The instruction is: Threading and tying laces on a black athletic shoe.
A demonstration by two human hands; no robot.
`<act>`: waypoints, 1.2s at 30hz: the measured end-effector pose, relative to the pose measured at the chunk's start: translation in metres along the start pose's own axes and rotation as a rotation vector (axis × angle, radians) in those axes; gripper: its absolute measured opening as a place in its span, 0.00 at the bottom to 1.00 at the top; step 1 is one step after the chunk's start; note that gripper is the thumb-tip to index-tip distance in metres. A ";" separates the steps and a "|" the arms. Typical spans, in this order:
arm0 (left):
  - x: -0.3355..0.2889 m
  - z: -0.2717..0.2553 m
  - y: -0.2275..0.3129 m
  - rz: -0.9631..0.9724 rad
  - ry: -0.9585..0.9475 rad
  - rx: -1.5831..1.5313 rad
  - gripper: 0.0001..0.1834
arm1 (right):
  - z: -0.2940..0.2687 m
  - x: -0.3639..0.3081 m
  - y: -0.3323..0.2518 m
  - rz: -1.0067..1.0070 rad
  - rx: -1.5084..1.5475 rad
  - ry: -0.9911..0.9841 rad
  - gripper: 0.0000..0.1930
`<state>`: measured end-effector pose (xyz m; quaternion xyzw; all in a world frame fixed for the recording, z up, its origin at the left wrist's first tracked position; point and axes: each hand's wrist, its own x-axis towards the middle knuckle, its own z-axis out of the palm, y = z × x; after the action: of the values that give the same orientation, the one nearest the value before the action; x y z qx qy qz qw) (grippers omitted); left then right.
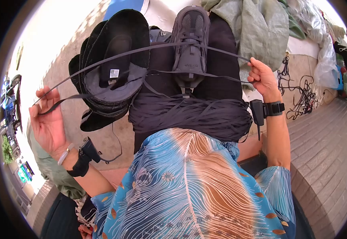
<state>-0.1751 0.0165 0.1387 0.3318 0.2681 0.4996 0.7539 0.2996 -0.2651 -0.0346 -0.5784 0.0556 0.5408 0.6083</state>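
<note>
A dark grey sneaker point(190, 36) lies between my thighs, its toe away from me. Two strands of dark flat shoelace point(149, 48) stretch from side to side, one across the sneaker's laced front and one lower, near its tongue. At the far left, my left hand point(49, 123) holds the left ends, with the fingers bent round them. My right hand point(262, 77) is closed on the right ends, thumb against fingers. A thick bundle of similar dark laces point(189, 115) rests across my lap.
Left of my legs stands a stack of black shoe uppers point(109, 59). Grey-green woven sacking point(263, 34) lies beyond my right leg. Tangled black cords point(301, 93) are on the floor at right, near a clear plastic bag point(327, 59). A paved step point(329, 147) runs along the right.
</note>
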 end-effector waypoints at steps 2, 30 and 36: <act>0.000 -0.028 0.053 0.225 0.140 0.078 0.12 | -0.025 0.013 0.004 0.019 0.012 0.062 0.10; 0.014 0.116 -0.225 -0.595 -0.482 1.232 0.14 | 0.085 -0.014 0.041 -1.017 -1.630 -0.249 0.05; 0.035 0.092 -0.242 -0.297 -0.629 1.610 0.15 | 0.080 -0.005 0.038 -1.029 -1.511 -0.380 0.05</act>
<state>0.0440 -0.0403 0.0085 0.8471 0.3593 -0.0592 0.3870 0.2259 -0.2170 -0.0293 -0.6760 -0.6743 0.1830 0.2343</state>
